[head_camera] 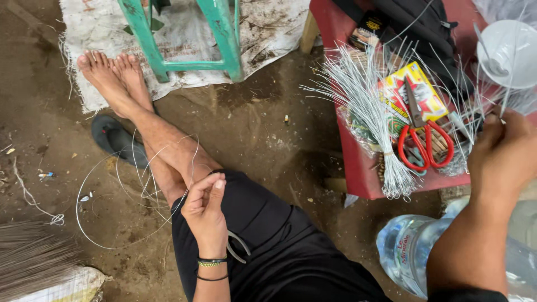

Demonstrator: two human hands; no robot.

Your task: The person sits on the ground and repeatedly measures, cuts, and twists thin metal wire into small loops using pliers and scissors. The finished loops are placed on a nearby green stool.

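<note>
your left hand (206, 210) rests on your knee, fingers pinched narrow on thin wire (120, 184) looping over the floor. your right hand (500, 154) closes on wire strands (506, 95) above the red table's (363, 173) right edge, beyond the red scissors (423, 140).

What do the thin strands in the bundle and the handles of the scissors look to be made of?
The bundle of strands looks like thin metal wire, pale grey with a dull shine, holding stiff and fanning out. The scissors seem to have glossy red plastic handles, smooth and moulded, with dark metal blades.
</note>
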